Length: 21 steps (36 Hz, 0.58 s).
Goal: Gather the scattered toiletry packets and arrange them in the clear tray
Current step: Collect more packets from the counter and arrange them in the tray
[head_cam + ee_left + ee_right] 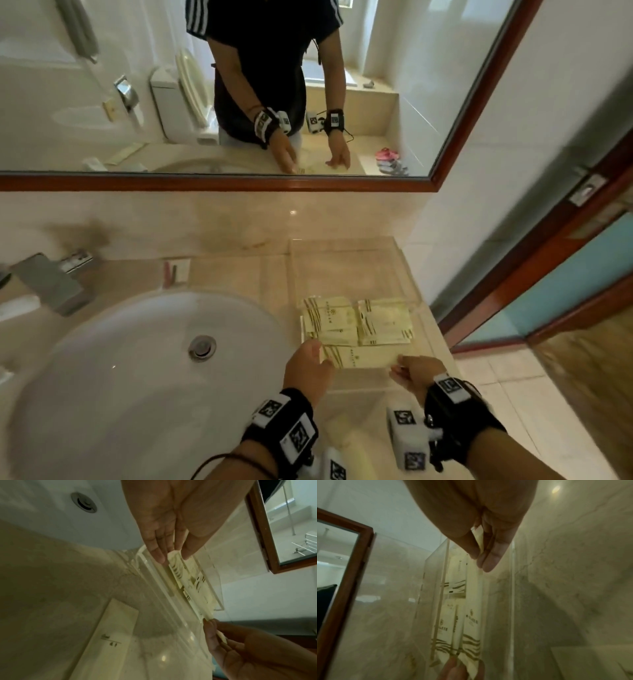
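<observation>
Beside tray point(349, 270): sink point(137, 359) (white), mirror point(239, 181).

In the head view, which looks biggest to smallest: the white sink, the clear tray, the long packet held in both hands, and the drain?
1. White sink
2. Clear tray
3. Long packet, held at its ends by the left hand and right hand
4. Drain

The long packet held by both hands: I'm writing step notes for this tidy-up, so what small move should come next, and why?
Probably lower the long packet flat into the clear tray, just in front of the two packets already inside, then let go. The left hand and right hand each pinch one end, and it sits level over the tray's near part.
</observation>
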{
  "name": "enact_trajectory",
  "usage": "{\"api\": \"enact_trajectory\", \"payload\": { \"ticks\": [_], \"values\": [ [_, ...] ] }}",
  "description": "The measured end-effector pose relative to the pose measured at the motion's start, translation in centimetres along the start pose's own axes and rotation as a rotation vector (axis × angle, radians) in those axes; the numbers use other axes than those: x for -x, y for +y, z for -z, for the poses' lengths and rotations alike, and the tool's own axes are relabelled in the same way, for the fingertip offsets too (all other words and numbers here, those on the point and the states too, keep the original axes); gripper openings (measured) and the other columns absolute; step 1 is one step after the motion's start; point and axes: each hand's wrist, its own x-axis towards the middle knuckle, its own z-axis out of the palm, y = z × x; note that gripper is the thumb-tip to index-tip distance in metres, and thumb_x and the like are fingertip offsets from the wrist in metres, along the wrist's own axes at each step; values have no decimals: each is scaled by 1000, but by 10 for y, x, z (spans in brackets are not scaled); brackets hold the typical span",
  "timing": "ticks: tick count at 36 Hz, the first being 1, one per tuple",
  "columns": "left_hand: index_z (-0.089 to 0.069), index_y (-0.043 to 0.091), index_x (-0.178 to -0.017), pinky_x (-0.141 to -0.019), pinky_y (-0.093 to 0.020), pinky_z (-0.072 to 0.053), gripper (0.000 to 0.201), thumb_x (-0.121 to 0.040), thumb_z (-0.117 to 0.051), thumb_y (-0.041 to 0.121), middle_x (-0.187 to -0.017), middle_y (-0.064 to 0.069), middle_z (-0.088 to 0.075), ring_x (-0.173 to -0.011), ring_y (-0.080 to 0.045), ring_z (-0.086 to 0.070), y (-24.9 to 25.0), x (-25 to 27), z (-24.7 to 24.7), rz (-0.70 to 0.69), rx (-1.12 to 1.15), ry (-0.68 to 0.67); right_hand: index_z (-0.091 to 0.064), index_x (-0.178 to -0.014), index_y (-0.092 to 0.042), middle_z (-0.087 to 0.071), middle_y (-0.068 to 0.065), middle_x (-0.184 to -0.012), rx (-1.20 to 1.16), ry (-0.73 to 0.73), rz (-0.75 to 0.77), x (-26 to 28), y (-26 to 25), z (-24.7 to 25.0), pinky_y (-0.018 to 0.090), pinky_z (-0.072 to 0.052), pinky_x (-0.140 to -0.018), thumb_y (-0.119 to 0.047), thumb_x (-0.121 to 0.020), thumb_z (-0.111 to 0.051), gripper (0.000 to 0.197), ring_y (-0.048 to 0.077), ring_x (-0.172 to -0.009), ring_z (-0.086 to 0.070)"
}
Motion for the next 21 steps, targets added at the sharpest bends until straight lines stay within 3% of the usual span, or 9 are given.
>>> {"api": "enact_trajectory", "payload": {
  "ticks": [3, 5, 6, 9, 12, 14, 16, 17, 21],
  "values": [
    [-47, 15, -134, -102, -28, -44, 44, -90, -50, 17, -137, -2, -52, -121, -20, -53, 5, -1, -6, -14, -85, -3, -45, -126, 12, -52, 12, -78, 51, -37, 6, -15, 1, -1, 23, -55, -45, 5, -93, -45, 33, 22, -68, -57],
    [-46, 16, -135, -101, -26, -43, 44, -91, -49, 19, -139, -3, -50, -122, -20, -52, 7, -2, -7, -15, -128, -2, -53, -100, 3, -51, 11, -78, 83, -57, -1, -19, 0, -6, 23, -53, -45, 5, -93, -45, 10, 20, -68, -57],
    [-46, 16, -135, -100, -26, -43, 44, -91, -49, 19, -139, -4, -50, -122, -20, -52, 8, -2, -6, -13, -137, -8, -51, -85, 0, -51, 11, -78, 98, -63, -4, -20, -1, -9, 24, -53, -47, 5, -93, -46, 11, 21, -68, -57],
    [-45, 18, -136, -98, -26, -45, 45, -91, -48, 21, -137, -5, -52, -119, -21, -54, 10, -3, -5, -6, -165, -36, -46, -72, -7, -53, 12, -78, 131, -58, 1, -26, 0, -20, 30, -53, -59, 6, -92, -47, 24, 22, -69, -58],
    [-43, 16, -137, -88, -22, -44, 45, -92, -46, 24, -133, -4, -53, -109, -17, -55, 11, -6, -4, 5, -178, -74, -50, -65, -4, -54, 12, -69, 258, 9, 27, -27, 2, -31, 39, -53, -71, 2, -91, -48, 27, 28, -69, -56],
    [-43, 15, -138, -92, -24, -44, 48, -91, -46, 25, -134, -3, -53, -112, -17, -54, 10, -8, -3, 14, -181, -107, -56, -68, 1, -57, 15, -66, 276, 70, 51, -26, 4, -35, 42, -53, -67, -1, -89, -51, 21, 31, -69, -58],
    [-40, 15, -140, -96, -23, -40, 50, -92, -46, 26, -138, -4, -50, -118, -18, -51, 11, -9, -3, 31, -183, -139, -56, -84, 5, -60, 21, -74, 245, 66, 56, -26, 4, -35, 47, -56, -67, -6, -84, -58, 11, 35, -69, -63],
    [-36, 15, -142, -95, -21, -37, 51, -92, -46, 26, -140, -4, -47, -123, -19, -48, 12, -9, -3, 43, -191, -152, -56, -95, 6, -62, 21, -79, 257, 64, 56, -31, 4, -32, 51, -58, -69, -10, -81, -61, 21, 37, -73, -65],
    [-31, 14, -144, -102, -22, -34, 55, -94, -46, 27, -147, -6, -40, -133, -22, -41, 14, -12, -5, 38, -219, -155, -52, -122, 8, -59, 13, -79, 308, -7, 24, -25, -4, -20, 38, -60, -70, -15, -88, -58, 41, 28, -72, -63]
  ]
}}
